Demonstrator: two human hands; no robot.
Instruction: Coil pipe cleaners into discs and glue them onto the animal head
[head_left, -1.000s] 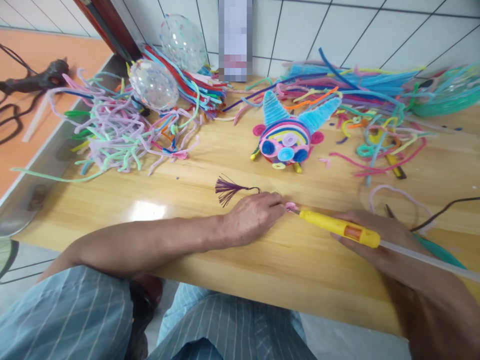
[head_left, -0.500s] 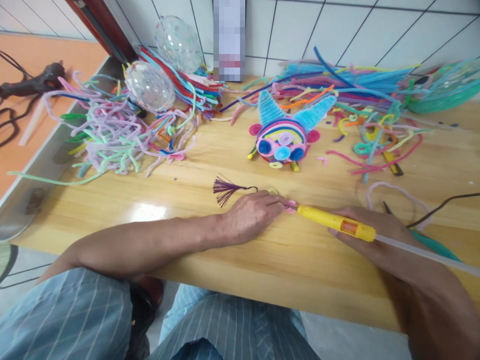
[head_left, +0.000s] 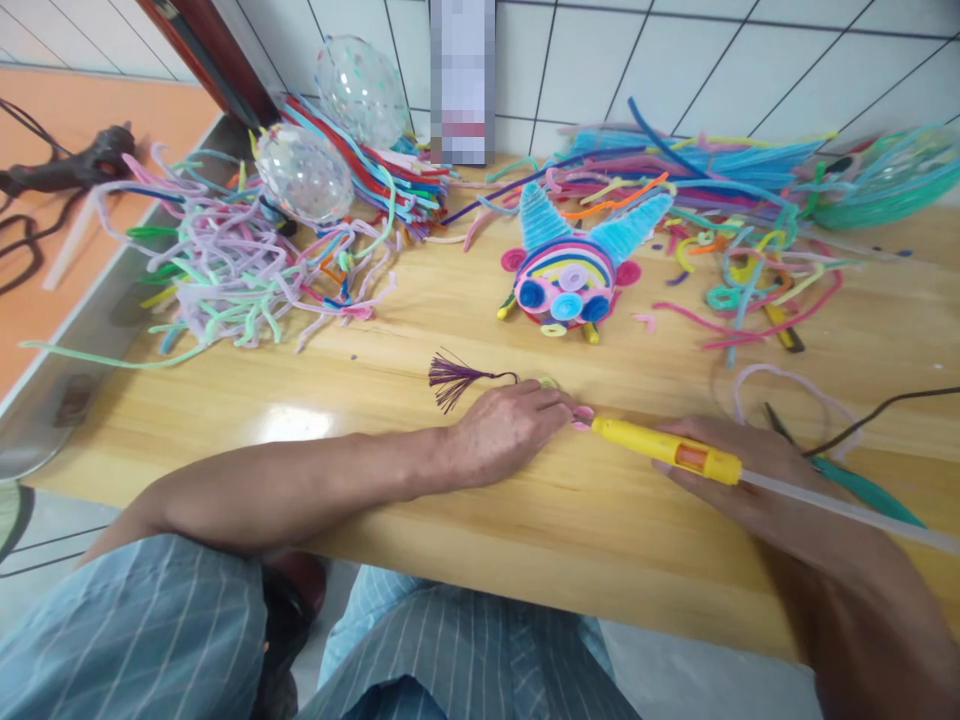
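Note:
My right hand (head_left: pixel 739 455) is wrapped around a yellow hot glue gun (head_left: pixel 660 448), a long clear glue stick (head_left: pixel 832 505) trailing from its back end. The gun's nozzle meets a small pink coil (head_left: pixel 583 416) at the fingertips of my left hand (head_left: pixel 514 430). That hand rests on the table with its fingers pressed together; what lies under them is hidden. A dark purple tassel (head_left: pixel 454 378) lies to its left, its cord running in toward the knuckles. Just beyond the fingers a yellow-green coil (head_left: pixel 549 383) shows in part.
Behind stands a colourful horned mask (head_left: pixel 566 280) of pipe cleaners. Loose pipe cleaners (head_left: pixel 225 260) heap at left, and bundles (head_left: pixel 690 165) lie along the tiled wall. Scissors with teal handles (head_left: pixel 870 490) and a dark cable (head_left: pixel 885 410) are at right. A black glue gun (head_left: pixel 82 165) lies far left.
The glue gun has shifted slightly left, its nozzle staying at the pink coil. My left hand holds nearly the same place; the whole view has moved a little.

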